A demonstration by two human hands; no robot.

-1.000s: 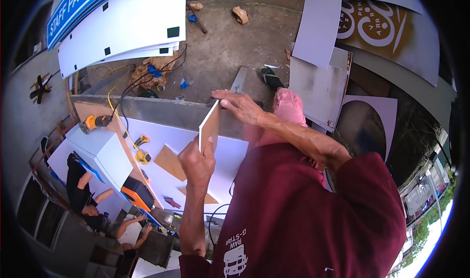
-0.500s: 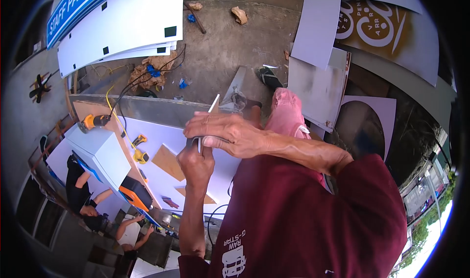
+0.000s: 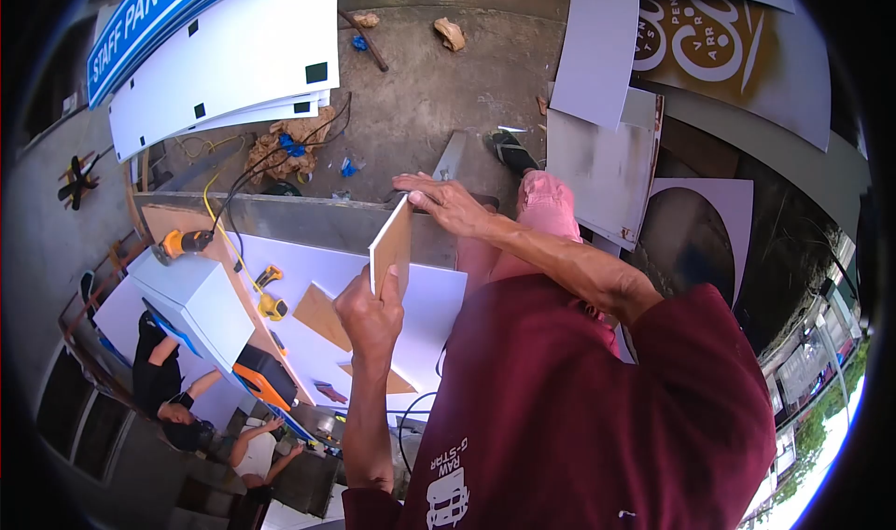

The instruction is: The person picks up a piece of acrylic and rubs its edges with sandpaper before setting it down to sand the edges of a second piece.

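A small flat board point(image 3: 392, 245) with a brown face and a white edge stands upright in front of the maroon shirt. My left hand point(image 3: 371, 311) grips its lower end, thumb on the brown face. At the upper end, my right hand point(image 3: 446, 205) is closed, its thumb and fingers at the board's corner. Something thin and dark shows under the right fingers, too hidden to make out. Beyond the board lies a white sheet point(image 3: 434, 292) with two brown pieces, one of them a rectangular panel point(image 3: 322, 315).
A yellow power tool point(image 3: 271, 292) and an orange one point(image 3: 177, 244) lie at the left, near a white box point(image 3: 191, 297). Cables cross the bench edge point(image 3: 308, 215). Two other people are at the lower left. Signboards point(image 3: 224, 59) lean at the upper left, panels point(image 3: 607, 157) at the right.
My right hand has moved up and away from my left hand to the board's upper end. The board's brown face now shows between the hands.
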